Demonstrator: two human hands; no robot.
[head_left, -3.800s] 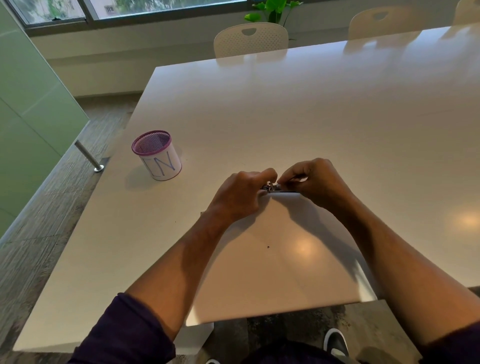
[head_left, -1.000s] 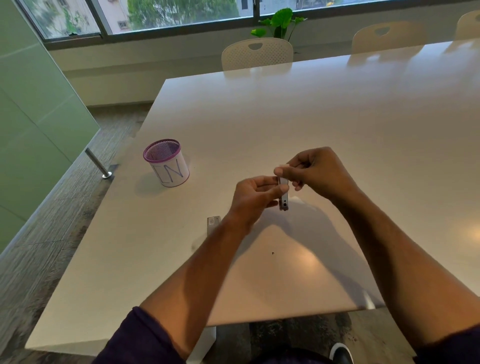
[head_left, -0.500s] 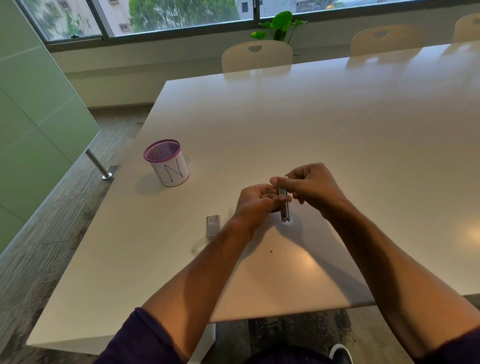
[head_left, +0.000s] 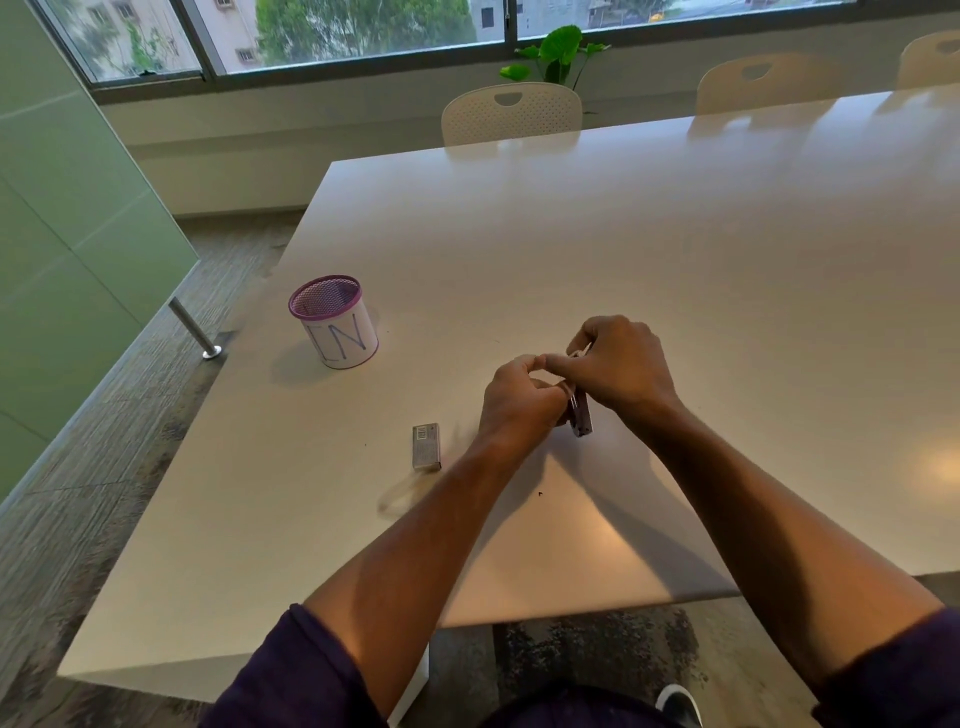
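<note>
I see both hands meeting just above the tabletop (head_left: 675, 249): the right hand (head_left: 621, 366) curls its fingers round a small metal stapler (head_left: 581, 415) standing nearly upright, and the left hand (head_left: 519, 397) pinches at it from 9 o'clock. A small staple box (head_left: 426, 446) lies just beside the left wrist at 8 o'clock. The mesh pen cup (head_left: 335, 322) stands well apart at 10 o'clock near the left edge; broad bare surface runs toward 12 and 3 o'clock.

Both hands, left (head_left: 519, 397) and right (head_left: 621, 366), around small stapler (head_left: 581, 415) above table (head_left: 675, 249).
</note>
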